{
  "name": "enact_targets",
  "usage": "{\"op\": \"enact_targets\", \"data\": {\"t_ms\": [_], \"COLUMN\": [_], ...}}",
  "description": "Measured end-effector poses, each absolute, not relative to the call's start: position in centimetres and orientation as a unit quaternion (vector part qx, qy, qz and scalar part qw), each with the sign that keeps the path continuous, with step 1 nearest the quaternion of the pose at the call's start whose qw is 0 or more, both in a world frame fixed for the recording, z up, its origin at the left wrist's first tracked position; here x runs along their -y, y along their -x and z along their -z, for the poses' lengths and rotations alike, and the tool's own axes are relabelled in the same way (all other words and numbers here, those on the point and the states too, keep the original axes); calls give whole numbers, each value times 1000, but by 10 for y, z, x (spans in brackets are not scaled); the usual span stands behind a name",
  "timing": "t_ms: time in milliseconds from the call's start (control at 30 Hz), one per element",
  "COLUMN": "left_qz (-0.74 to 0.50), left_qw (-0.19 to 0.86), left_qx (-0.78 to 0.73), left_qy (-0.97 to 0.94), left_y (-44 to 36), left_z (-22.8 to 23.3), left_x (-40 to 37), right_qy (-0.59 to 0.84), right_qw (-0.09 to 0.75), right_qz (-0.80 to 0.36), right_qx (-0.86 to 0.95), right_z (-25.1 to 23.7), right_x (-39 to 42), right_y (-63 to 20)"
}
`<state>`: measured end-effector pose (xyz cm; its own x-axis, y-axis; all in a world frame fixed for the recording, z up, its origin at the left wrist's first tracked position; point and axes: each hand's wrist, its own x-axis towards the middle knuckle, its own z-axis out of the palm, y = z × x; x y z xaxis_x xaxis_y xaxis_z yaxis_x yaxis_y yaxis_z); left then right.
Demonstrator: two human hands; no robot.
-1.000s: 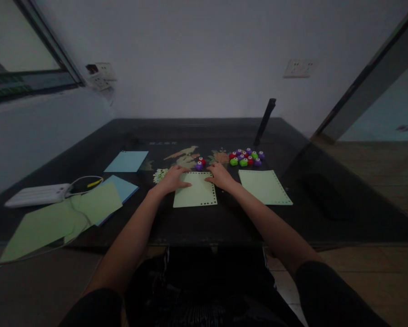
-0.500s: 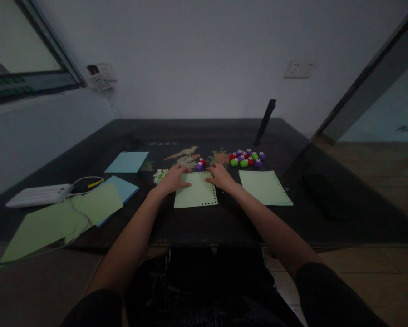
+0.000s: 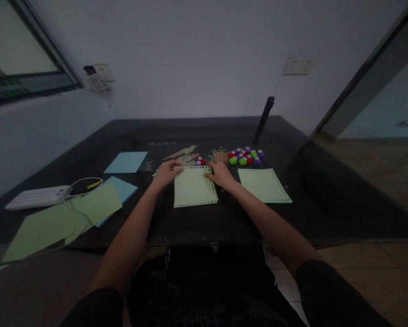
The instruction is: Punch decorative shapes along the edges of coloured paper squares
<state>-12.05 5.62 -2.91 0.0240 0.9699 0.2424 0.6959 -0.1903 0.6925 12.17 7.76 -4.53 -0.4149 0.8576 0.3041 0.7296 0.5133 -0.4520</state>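
Note:
A pale green sheet of paper [image 3: 194, 187], with small holes punched along its top and right edges, lies before me on the dark table. At its bottom edge another sheet peeks out beneath. My left hand [image 3: 167, 173] grips the upper left corner between thumb and fingers. On the upper right edge, my right hand [image 3: 221, 175] pinches the paper the same way. The top edge looks slightly raised. Just behind it sit a red and a purple small rounded piece with a white eye-like dot [image 3: 200, 161], the purple one partly hidden by the paper.
Several similar red, green and purple pieces [image 3: 246, 156] cluster at the right. Nearer stands a stack of hole-edged green sheets [image 3: 265, 185]. Leftward are a blue sheet [image 3: 126, 162], loose green sheets [image 3: 47, 227] and a white power bank [image 3: 36, 197] with cables. A black upright bar [image 3: 264, 120] rises behind.
The paper's top edge has come up toward the camera, showing its row of holes and covering more of the purple piece. My left hand has shifted slightly left onto the corner.

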Motion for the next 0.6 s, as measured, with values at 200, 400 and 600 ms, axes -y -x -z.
{"op": "enact_targets", "data": {"t_ms": [200,400,600], "left_qz": [-461,-519,-520], "left_qw": [271,313,396], "left_qx": [-595,-561,-542], "left_qy": [-599,-564,-527], "left_y": [127,123,113], "left_z": [32,29,31], "left_x": [-59,-57,-55], "right_qy": [478,406,431], "right_qw": [333,285,369], "right_qz": [-360,-485,-483], "right_qx": [729,720,668], "right_z": [37,32,34], "right_x": [-83,-79,-84], "right_y": [-128,-136,-138]}}
